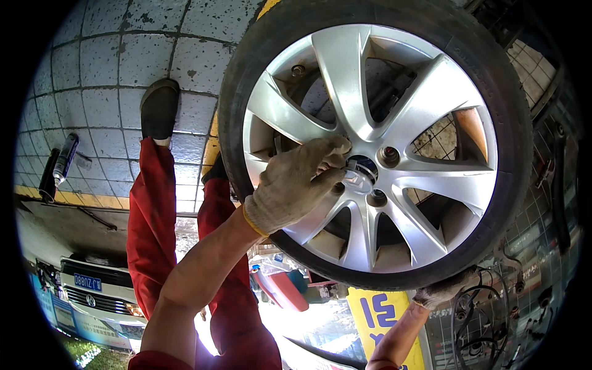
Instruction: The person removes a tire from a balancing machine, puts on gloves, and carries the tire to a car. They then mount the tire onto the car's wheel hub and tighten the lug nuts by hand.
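A silver multi-spoke alloy wheel with a black tyre (509, 142) fills the upper right, its outer face toward me. My left hand (299, 182), in a pale knitted glove, is at the hub. Its fingers are curled and pinch the edge of a silver centre cap (356, 181), which sits tilted in the centre hole. Bolt holes (389, 156) ring the hub. At the tyre's lower right edge, my gloved right hand (445, 291) grips the wheel; some of its fingers are in shadow.
A spray can (66, 158) and a dark cylinder (49, 176) are on the tiled floor (98, 111) at left. My red-trousered legs stretch beside the wheel. A white car (98, 290) stands lower left. A yellow sign (385, 320) and black cables (478, 314) are lower right.
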`<action>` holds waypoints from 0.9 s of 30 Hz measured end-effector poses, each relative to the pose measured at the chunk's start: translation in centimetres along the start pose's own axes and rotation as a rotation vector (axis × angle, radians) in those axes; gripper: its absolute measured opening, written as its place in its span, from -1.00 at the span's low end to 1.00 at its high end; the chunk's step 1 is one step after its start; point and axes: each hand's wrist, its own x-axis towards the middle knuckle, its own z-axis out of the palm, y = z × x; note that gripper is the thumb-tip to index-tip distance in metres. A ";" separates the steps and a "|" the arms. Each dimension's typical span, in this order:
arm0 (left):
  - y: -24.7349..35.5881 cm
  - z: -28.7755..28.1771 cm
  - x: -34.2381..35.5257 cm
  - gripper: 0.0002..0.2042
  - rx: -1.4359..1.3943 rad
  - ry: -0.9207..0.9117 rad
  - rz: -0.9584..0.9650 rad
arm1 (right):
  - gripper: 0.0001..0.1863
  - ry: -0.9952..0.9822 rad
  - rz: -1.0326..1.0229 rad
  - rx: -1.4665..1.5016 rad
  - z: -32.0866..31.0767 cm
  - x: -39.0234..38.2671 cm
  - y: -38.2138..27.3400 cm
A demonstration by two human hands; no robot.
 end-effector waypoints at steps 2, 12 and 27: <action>-0.2 0.0 0.0 -0.60 -0.085 -0.019 -0.034 | -0.14 -0.012 0.016 -0.041 -0.3 -0.1 -0.4; 1.1 -0.2 1.4 -0.74 -0.110 -0.099 -0.097 | -0.14 0.013 0.133 -0.064 -0.2 -0.8 -0.3; 3.3 2.5 0.6 -0.46 0.297 -0.089 -0.113 | -0.26 0.009 0.302 -0.051 0.5 0.3 -1.5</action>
